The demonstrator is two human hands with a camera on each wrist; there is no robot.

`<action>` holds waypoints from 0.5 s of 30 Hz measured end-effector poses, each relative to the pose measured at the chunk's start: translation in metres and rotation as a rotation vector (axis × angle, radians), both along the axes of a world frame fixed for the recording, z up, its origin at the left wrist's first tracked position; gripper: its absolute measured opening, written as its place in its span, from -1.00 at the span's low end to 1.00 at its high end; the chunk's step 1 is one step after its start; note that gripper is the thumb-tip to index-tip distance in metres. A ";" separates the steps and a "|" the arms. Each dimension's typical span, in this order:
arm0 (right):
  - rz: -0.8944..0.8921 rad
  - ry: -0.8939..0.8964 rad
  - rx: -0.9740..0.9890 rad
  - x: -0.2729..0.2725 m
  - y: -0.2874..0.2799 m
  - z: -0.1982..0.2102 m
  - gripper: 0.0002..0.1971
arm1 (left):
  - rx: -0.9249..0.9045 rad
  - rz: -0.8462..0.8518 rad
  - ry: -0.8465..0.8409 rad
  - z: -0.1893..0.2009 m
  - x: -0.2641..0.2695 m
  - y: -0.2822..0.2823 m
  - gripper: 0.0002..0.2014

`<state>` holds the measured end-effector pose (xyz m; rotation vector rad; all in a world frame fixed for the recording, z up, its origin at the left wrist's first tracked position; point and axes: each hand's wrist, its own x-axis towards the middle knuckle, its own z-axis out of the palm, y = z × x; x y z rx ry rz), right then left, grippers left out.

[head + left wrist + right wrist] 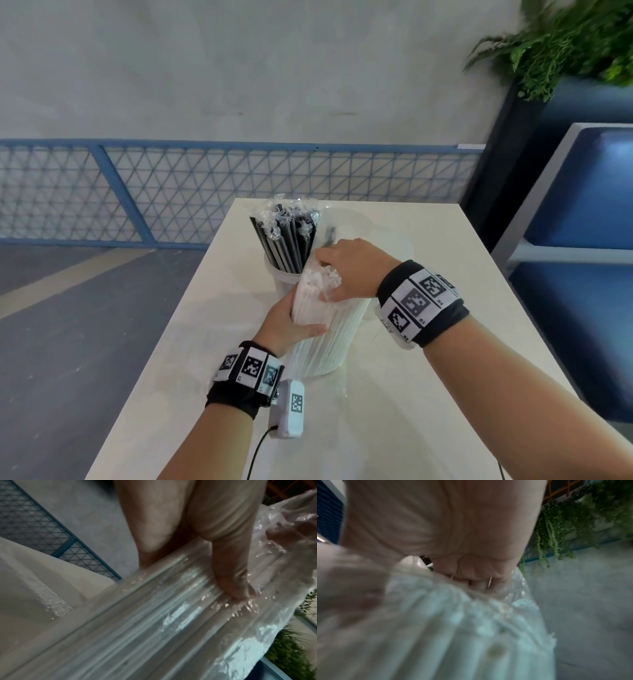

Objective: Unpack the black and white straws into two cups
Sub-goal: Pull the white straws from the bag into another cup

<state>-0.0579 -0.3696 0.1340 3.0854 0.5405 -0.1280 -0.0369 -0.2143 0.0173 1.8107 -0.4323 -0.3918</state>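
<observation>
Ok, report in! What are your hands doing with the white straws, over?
Left hand grips the white straw pack at mid-length. Right hand pinches its plastic top. Black straws already stand in their cup. Nothing blocking.

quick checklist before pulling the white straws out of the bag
1. Left hand grips the lower part of the bag of white straws: ok.
2. Right hand holds the bag's top end: ok.
3. Bag mouth open enough for the straws: cannot tell, blurred in both wrist views.
4. Black straws already stand in their cup: ok.
5. Second cup free for white straws: cannot tell, it shows only faintly behind the right hand.
6. Bare table beside the bag: ok.
</observation>
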 end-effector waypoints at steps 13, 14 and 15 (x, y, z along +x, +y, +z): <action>-0.115 0.009 0.124 0.000 0.019 -0.013 -0.61 | -0.077 -0.030 0.036 0.001 0.017 0.006 -0.61; -0.128 0.007 0.158 0.000 0.017 -0.012 -0.61 | -0.074 -0.024 0.029 0.001 0.018 0.005 -0.64; -0.135 0.001 0.187 0.001 0.015 -0.012 -0.62 | -0.065 -0.021 0.013 0.002 0.018 0.003 -0.66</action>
